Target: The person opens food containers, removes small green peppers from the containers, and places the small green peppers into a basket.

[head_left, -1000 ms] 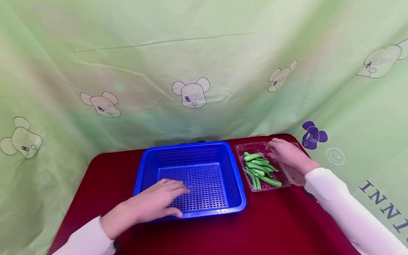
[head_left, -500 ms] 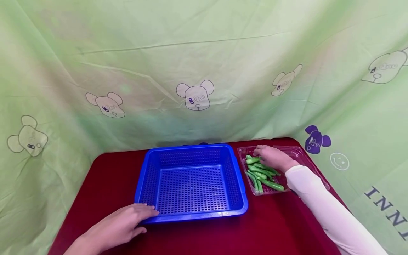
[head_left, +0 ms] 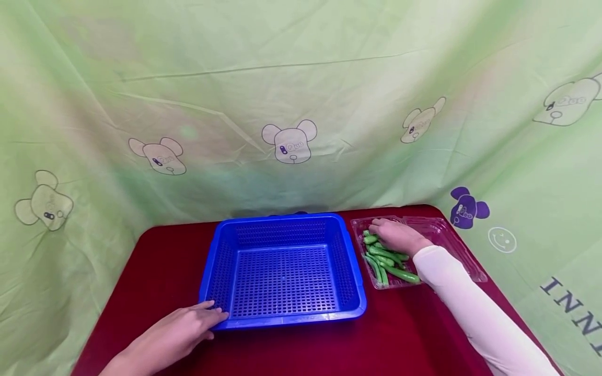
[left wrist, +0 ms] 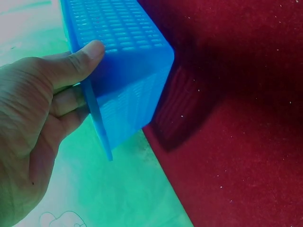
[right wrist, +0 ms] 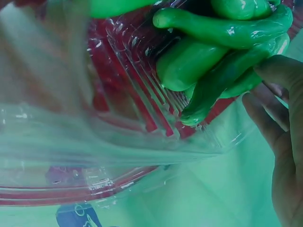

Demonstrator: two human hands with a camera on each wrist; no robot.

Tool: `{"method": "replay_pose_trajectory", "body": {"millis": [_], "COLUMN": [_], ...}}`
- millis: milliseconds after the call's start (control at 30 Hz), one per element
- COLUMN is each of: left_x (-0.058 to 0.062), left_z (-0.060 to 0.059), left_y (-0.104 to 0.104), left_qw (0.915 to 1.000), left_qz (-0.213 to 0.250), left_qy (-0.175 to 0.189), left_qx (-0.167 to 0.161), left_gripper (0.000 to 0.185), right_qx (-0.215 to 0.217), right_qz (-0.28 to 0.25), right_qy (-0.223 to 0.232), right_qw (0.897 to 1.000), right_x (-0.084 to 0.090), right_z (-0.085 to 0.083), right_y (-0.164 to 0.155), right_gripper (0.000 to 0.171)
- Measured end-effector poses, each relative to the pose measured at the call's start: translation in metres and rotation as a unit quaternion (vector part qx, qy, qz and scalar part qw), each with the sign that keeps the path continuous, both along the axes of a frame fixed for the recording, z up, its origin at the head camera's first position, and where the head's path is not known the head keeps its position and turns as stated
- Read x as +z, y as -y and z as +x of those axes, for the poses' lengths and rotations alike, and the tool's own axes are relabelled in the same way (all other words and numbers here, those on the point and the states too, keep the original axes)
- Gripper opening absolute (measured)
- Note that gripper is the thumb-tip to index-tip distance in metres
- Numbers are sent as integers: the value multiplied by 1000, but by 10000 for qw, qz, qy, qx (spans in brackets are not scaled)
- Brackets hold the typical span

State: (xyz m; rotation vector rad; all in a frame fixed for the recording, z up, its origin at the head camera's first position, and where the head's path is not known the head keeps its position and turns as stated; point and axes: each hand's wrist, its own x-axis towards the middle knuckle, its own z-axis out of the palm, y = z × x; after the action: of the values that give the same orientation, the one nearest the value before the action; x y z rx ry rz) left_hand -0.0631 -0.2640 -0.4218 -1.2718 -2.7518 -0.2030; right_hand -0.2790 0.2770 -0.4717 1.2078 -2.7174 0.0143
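Beans (head_left: 386, 258) seemingly under right grip (head_left: 397, 236)

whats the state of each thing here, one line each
basket: upright on the table, nothing in it
clear tray: lid open, lying flat to the side
green pods: piled in the tray
left hand: grips the basket's near corner rim, thumb on top
right hand: on the pods in the tray, grip not clear
table: covered in red cloth
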Motion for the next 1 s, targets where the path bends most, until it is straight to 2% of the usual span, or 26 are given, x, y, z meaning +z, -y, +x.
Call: {"method": "replay_pose_trajectory", "body": {"millis": [267,467,633,767,833,1000], "left_x": [-3,-2,-3,-3,-3,-3], "left_z": [1,1,0,-1,-1,-3], "left_y": [-1,-1,0,-1,-1,0], "left_qw": [9999,9987,9993,9994,9992,9981], "left_qz": [-35,-37,30,123,160,274], "left_qy": [-166,-495,-370,-313,-335,-487], "left_qx": [-28,-138,-107,-126,-162,-245], "left_gripper": [40,41,39,36,36,36], "right_qx": [146,-176,-474,-894,-984,-762], "right_qz": [476,407,-364,-1224,-1641,-2420], "right_qy": [-6,54,437,845,869,550], "right_qw": [9988,9990,9973,9848,9777,9657], "right_x": [-3,2,10,22,31,56], "right_z": [-3,-2,2,3,3,1], "right_y": [-1,1,2,8,15,39], "right_gripper": [17,17,23,27,26,34]}}
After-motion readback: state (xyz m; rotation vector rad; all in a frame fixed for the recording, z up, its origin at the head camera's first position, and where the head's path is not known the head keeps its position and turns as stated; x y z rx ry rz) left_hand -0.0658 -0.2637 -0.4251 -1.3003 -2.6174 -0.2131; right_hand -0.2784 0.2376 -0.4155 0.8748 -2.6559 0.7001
